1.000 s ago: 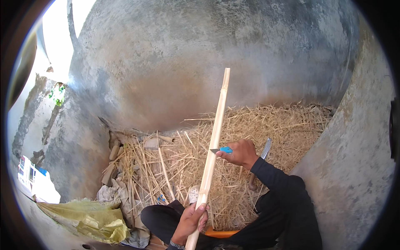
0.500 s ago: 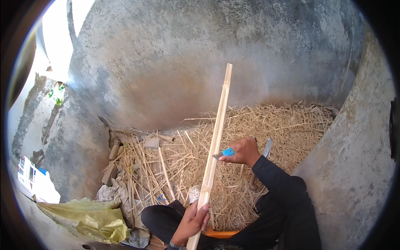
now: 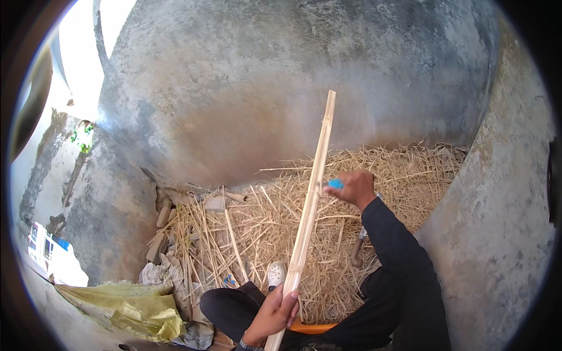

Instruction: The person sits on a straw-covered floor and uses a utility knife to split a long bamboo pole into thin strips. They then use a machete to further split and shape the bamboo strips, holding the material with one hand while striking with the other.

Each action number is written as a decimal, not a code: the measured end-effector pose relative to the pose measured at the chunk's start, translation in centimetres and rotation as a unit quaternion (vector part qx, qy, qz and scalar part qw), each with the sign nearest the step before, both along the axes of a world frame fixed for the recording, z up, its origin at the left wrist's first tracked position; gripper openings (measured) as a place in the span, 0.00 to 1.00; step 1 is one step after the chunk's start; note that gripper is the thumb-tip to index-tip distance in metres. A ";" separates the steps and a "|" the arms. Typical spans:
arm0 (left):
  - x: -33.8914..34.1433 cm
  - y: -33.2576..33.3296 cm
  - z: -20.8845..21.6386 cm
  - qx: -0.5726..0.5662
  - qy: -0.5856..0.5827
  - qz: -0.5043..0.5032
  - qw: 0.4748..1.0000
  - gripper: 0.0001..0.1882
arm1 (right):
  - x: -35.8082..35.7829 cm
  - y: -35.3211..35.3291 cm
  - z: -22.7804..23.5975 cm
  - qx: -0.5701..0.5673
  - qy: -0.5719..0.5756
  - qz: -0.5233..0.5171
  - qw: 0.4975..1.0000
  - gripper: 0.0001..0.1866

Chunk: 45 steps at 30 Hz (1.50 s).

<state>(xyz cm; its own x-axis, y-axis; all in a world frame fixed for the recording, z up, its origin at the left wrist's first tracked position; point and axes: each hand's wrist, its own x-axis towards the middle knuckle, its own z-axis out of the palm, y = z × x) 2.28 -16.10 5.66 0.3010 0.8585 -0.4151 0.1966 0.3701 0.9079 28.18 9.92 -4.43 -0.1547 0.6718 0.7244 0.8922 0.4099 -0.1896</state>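
Observation:
A long split bamboo strip (image 3: 313, 202) slants up and away from my lap, its pale inner face showing. My left hand (image 3: 274, 316) is closed round its lower part. My right hand (image 3: 355, 187) grips a blue-handled utility knife (image 3: 335, 183) beside the strip's right edge, above its middle. The blade end is blurred and reaches the strip; whether it cuts in I cannot tell. Below my right forearm a curved tool with a wooden handle (image 3: 356, 253) lies on the shavings, partly hidden by the sleeve.
Bamboo shavings (image 3: 404, 181) cover the floor, with loose thin strips (image 3: 196, 240) to the left. Concrete walls (image 3: 281, 76) rise ahead and at the right. A yellowish sack (image 3: 126, 307) lies at lower left. A white clog (image 3: 276, 272) and an orange edge (image 3: 314, 329) show near my legs.
My right hand with the utility knife has moved up along the bamboo strip, away from me. The strip's far end has shifted slightly right in view. My left hand keeps its grip.

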 end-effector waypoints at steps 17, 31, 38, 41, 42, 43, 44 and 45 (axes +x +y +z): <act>-1.7 -6.5 -0.1 -0.085 -0.038 0.008 0.996 0.11 | 13.8 2.4 -4.4 -0.338 0.191 -0.321 0.864 0.46; -3.3 2.0 -3.6 -0.046 -0.114 0.080 0.989 0.16 | -7.6 -11.9 2.6 -0.185 0.032 0.232 0.955 0.37; -2.6 1.4 -3.3 -0.061 -0.208 0.083 0.973 0.15 | -6.3 -9.3 1.9 -0.113 0.075 0.167 0.977 0.37; -2.4 1.4 -2.8 -0.063 -0.196 0.081 0.975 0.14 | -7.9 -11.3 2.0 -0.093 0.078 0.243 0.962 0.38; -2.2 1.3 -2.5 -0.067 -0.190 0.078 0.976 0.14 | -7.7 -11.5 2.3 -0.091 0.032 0.231 0.968 0.39; -2.2 0.9 -2.4 -0.072 -0.181 0.082 0.977 0.14 | -7.6 -10.9 2.2 -0.086 0.033 0.210 0.973 0.39; -2.4 0.7 -2.5 -0.053 -0.177 0.069 0.980 0.15 | -7.2 -9.7 2.1 -0.081 0.034 0.189 0.978 0.39; -2.4 0.4 -2.4 -0.054 -0.176 0.066 0.981 0.15 | -6.4 -8.4 2.0 -0.079 0.032 0.164 0.983 0.39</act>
